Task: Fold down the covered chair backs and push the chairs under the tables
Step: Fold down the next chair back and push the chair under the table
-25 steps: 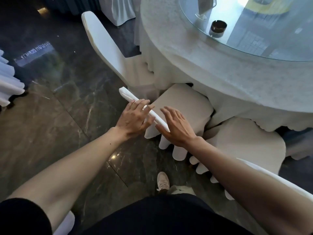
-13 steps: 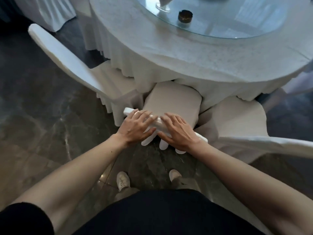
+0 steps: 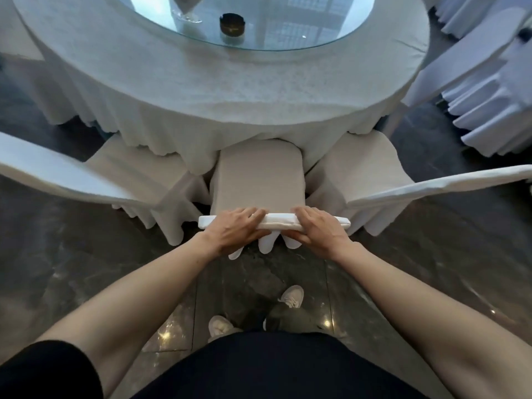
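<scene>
A white-covered chair [image 3: 259, 177] stands straight in front of me, its seat partly under the round table [image 3: 201, 90] with a white cloth. I look down on the top edge of its back [image 3: 280, 221], a narrow white bar. My left hand [image 3: 234, 233] grips the left half of that edge, fingers curled over it. My right hand [image 3: 318, 230] grips the right half the same way. The chair's skirt hangs below my hands.
Two more covered chairs flank it, a left chair [image 3: 86, 180] and a right chair [image 3: 431, 187], backs upright and angled outward. A glass turntable [image 3: 288, 30] carries a dark ashtray [image 3: 232, 24]. Further covered chairs [image 3: 489, 90] stand at right. My shoes are on the dark marble floor [image 3: 86, 269].
The view has swung so the chair now sits square in front of me. The chair has turned to face the table and slid further under it. Both hands stay on its back edge.
</scene>
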